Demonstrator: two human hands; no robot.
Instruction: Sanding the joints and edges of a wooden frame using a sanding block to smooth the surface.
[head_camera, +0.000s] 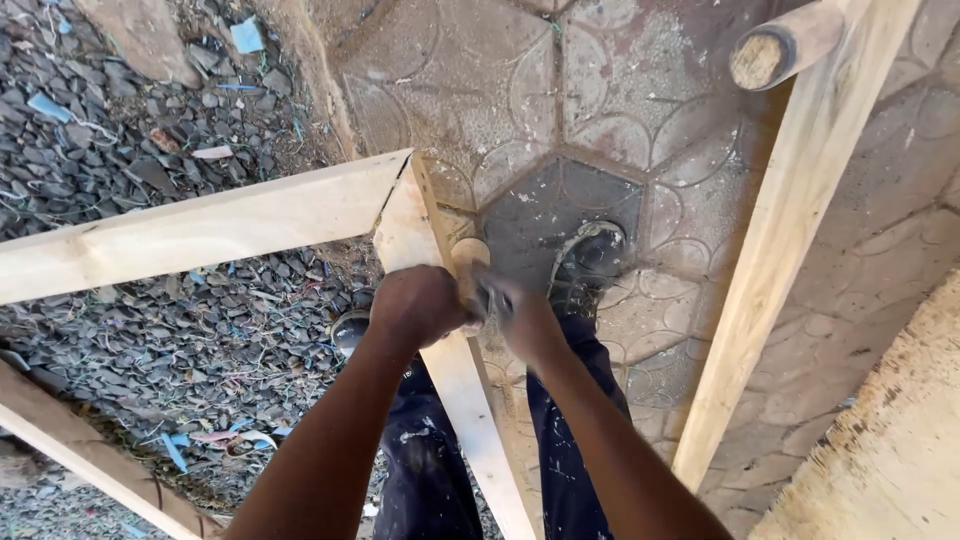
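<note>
Both hands are working right at the mitred corner of the frame (400, 200). The left hand (418, 305) is clenched around a wooden handle (468, 258), whose rounded end is poking out of the fist toward 12 o'clock. The right hand (515, 312) is sitting just beside it at 3 o'clock, blurred, so I can't tell what its fingers are doing. The rail (470, 410) under the hands is running from 12 down to 6, and the left hand is on top of it. No packages or signs; just blue scraps (246, 36) lying on the gravel (150, 330) at 10 o'clock.
</note>
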